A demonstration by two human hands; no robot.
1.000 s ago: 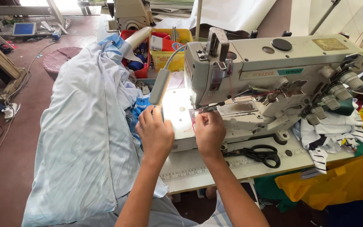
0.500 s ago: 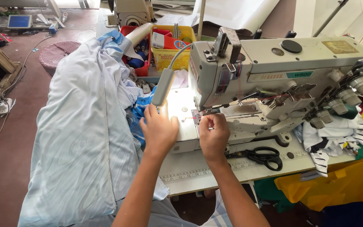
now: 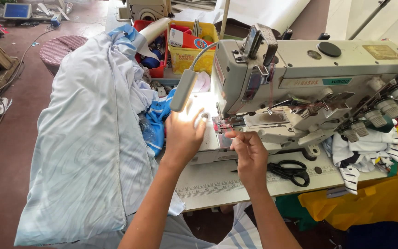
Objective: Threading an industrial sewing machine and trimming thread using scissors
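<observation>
Right hand, fingertips pinched tog., sits just in front of grey sewing machine's presser foot; left hand flat, spread, beside it.

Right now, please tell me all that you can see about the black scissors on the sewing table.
The scissors have black handles with two loops, and blades that look dark metal. They lie flat and closed on the pale sewing table, handles pointing right, tips pointing left toward the right hand. They rest in front of the sewing machine, just above the printed ruler strip along the table edge. Nothing holds them; the hand is near the tips but seems apart.
</observation>
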